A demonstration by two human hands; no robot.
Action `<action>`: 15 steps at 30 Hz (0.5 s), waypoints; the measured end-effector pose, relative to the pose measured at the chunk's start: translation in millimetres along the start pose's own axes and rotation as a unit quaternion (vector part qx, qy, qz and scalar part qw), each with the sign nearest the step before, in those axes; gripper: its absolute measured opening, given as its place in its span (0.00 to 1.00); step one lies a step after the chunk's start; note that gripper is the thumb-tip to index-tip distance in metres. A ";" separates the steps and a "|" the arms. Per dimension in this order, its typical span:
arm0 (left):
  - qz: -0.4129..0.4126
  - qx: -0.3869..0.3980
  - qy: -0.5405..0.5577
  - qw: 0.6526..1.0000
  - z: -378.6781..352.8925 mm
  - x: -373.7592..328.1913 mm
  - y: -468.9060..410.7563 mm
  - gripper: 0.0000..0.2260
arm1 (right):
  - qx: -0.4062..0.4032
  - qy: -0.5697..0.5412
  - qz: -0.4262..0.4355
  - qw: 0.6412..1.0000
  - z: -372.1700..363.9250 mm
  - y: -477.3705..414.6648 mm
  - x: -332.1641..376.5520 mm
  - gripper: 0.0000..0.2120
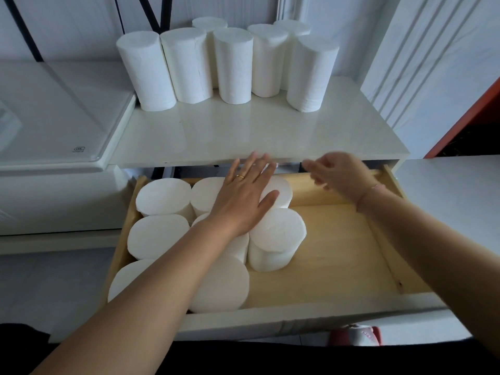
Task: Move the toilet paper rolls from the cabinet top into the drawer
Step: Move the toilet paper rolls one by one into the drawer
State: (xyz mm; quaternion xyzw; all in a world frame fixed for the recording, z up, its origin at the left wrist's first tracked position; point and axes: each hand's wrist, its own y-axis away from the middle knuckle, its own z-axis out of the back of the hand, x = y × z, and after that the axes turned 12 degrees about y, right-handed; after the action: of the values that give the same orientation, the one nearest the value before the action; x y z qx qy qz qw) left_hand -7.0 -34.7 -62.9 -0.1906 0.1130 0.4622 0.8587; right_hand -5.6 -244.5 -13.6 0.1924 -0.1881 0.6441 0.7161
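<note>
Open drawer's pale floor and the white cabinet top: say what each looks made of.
Pale yellow drawer floor: likely matt light wood; faint grain shows. Glossy white cabinet top: perhaps polished stone or lacquer; it shows sheen and faint reflections.

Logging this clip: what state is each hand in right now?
Left hand: open, fingers straight, flat over the rolls in the drawer.
Right hand: open, loosely curled, blurred, nothing visibly held.

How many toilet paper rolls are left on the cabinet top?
7. Five rolls stand in a front row on the cabinet top; two back rolls show behind them. More may be hidden behind the row.
</note>
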 end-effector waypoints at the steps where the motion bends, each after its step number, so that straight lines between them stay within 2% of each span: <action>1: 0.002 0.001 -0.005 1.000 0.7 0.8 -3.8 0.26 | -0.043 -0.025 0.007 0.999 7.1 -10.0 0.5 0.18; 3: 0.015 0.010 -0.015 1.000 -0.3 3.3 -11.2 0.27 | -0.106 -0.060 0.009 0.993 13.1 -33.1 1.4 0.16; 5: 0.027 0.013 -0.025 0.999 -4.2 5.8 -16.6 0.27 | -0.132 -0.088 -0.007 0.987 13.1 -59.0 1.7 0.25; 10: 0.030 -0.020 -0.049 0.998 -16.1 5.3 -17.2 0.29 | -0.144 -0.135 -0.058 0.979 6.8 -125.3 0.1 0.41; 15: 0.026 -0.031 -0.059 0.997 -19.3 3.8 -16.1 0.29 | -0.162 -0.180 -0.084 0.967 -2.5 -174.4 11.2 0.46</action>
State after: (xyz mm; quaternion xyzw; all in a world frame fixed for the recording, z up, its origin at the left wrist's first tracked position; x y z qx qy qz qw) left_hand 8.2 -48.3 -78.2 -0.1870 0.0526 0.4979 0.8452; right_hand 169.1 -250.5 -15.7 0.2013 -0.3993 0.4974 0.7434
